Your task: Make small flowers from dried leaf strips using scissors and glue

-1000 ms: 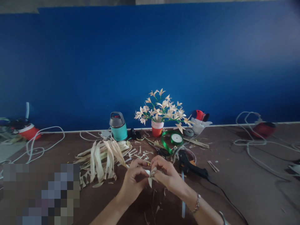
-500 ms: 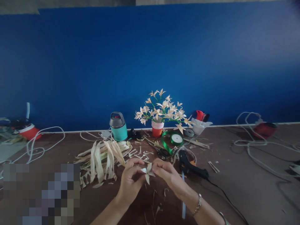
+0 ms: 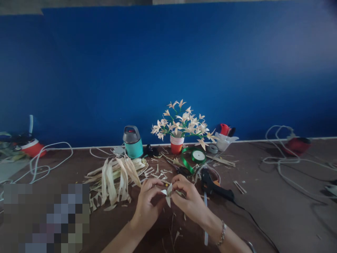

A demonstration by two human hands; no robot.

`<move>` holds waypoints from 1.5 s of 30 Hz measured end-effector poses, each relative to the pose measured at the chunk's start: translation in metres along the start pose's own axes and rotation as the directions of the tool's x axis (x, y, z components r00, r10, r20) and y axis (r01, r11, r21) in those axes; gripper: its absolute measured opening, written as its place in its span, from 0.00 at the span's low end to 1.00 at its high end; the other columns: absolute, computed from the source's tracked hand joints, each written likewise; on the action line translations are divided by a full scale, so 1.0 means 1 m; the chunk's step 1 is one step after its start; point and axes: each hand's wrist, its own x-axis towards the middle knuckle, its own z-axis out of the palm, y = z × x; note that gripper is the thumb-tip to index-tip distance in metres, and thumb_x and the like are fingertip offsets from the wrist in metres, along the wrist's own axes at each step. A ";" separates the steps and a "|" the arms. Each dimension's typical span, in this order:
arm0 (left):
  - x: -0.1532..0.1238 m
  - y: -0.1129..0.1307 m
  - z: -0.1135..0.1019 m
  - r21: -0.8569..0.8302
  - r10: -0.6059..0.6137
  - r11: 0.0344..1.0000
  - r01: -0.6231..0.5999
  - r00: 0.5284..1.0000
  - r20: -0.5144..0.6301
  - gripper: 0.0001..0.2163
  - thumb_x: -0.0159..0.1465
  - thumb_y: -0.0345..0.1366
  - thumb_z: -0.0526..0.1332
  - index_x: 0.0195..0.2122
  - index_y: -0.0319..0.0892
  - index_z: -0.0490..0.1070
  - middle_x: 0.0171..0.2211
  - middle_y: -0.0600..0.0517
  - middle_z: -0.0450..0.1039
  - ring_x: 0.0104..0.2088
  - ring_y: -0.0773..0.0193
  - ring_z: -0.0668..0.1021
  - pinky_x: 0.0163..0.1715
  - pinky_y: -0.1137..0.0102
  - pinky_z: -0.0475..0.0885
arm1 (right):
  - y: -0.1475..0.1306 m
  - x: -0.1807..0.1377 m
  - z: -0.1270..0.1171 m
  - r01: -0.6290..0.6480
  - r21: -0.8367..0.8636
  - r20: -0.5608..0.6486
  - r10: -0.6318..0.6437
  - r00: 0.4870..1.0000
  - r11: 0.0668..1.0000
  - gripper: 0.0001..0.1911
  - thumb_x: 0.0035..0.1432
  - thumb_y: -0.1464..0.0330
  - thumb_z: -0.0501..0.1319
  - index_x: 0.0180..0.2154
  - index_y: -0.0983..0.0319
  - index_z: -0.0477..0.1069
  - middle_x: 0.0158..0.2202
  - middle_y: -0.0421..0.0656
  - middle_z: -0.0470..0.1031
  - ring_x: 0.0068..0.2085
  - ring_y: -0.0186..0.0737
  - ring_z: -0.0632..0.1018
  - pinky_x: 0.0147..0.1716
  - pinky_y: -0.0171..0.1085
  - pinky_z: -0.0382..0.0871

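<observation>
Two hands meet at lower centre of the frame. Your left hand [image 3: 147, 203] and right hand [image 3: 189, 200] both pinch the small pale flower [image 3: 167, 195] between closed fingertips, and it is held just above the table [image 3: 263, 218].

Edges:
- The table's far edge runs across mid-frame, along a white strip at the foot of the blue wall [image 3: 168, 70].
- The near edge is out of view.
- A blurred patch [image 3: 44, 218] covers the lower left, so nothing can be read there.

Room to move:
- The widest bare stretch of table is at lower right, between the glue gun's black cord [image 3: 252, 219] and the white cable tangle [image 3: 284, 165] at far right.
- The glue gun [image 3: 214, 186] lies just beside your right hand, on its right.
- The heap of leaf strips [image 3: 116, 175] lies just left of your left hand, with cut scraps scattered around both hands.
- More white cable [image 3: 44, 161] loops at mid-left.
- Scissors [image 3: 181, 171] and the green ribbon spool [image 3: 198, 155] lie just beyond your fingers, so the forward path is crowded.

Containers:
- The red cup [image 3: 176, 144], at centre near the wall, stands upright and holds a bunch of pale flowers [image 3: 183, 121] on green stems.
- The teal jar [image 3: 133, 142], left of the cup, has its grey lid on, so its contents are not visible.
- The white bowl [image 3: 223, 144] sits right of the cup. A red object [image 3: 224, 129] shows at its top, and you cannot tell whether it is in the bowl or behind it.
- The red tub [image 3: 33, 148] sits at the far left edge, too small to read its contents.
</observation>
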 end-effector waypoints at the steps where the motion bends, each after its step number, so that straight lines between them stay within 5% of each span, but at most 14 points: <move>1: 0.001 0.000 0.000 -0.004 -0.004 1.000 0.004 1.000 0.003 0.03 0.55 0.29 0.61 0.26 0.43 0.72 0.37 0.48 0.70 0.40 0.57 0.73 0.39 0.62 0.70 | 0.000 0.000 0.000 0.005 -0.009 0.002 -0.005 1.000 1.000 0.09 0.45 0.78 0.55 0.21 0.61 0.69 0.32 0.40 0.65 0.34 0.37 0.69 0.35 0.35 0.62; 18: -0.001 -0.002 0.000 0.055 0.072 0.996 -0.066 0.992 -0.106 0.05 0.56 0.30 0.62 0.24 0.42 0.68 0.36 0.49 0.68 0.39 0.59 0.72 0.38 0.65 0.69 | -0.001 0.001 -0.003 -0.099 0.111 0.024 0.097 0.995 0.989 0.05 0.49 0.71 0.58 0.24 0.61 0.70 0.27 0.38 0.65 0.28 0.34 0.66 0.27 0.33 0.57; 23: 0.000 -0.004 -0.002 0.072 0.102 0.993 -0.091 0.981 -0.162 0.05 0.56 0.29 0.62 0.25 0.42 0.67 0.36 0.50 0.68 0.40 0.60 0.72 0.39 0.65 0.69 | -0.002 -0.001 0.004 -0.179 0.147 0.094 0.166 0.982 0.973 0.12 0.48 0.65 0.63 0.18 0.62 0.65 0.24 0.38 0.63 0.26 0.33 0.64 0.26 0.34 0.55; 30: 0.000 -0.002 -0.001 0.043 0.081 0.996 -0.075 0.983 -0.166 0.05 0.56 0.31 0.63 0.24 0.41 0.69 0.36 0.50 0.67 0.39 0.61 0.72 0.38 0.67 0.69 | -0.001 -0.002 0.010 -0.296 0.319 0.119 0.272 0.955 0.900 0.10 0.44 0.67 0.62 0.18 0.62 0.64 0.23 0.36 0.61 0.26 0.32 0.62 0.27 0.33 0.54; 45: -0.003 -0.001 -0.002 -0.020 0.016 1.000 -0.019 0.991 -0.135 0.04 0.55 0.32 0.63 0.23 0.42 0.72 0.37 0.49 0.67 0.38 0.60 0.72 0.38 0.67 0.68 | 0.001 -0.001 0.008 -0.311 0.316 0.117 0.289 0.950 0.896 0.05 0.43 0.69 0.60 0.20 0.62 0.66 0.26 0.38 0.64 0.30 0.34 0.64 0.30 0.33 0.55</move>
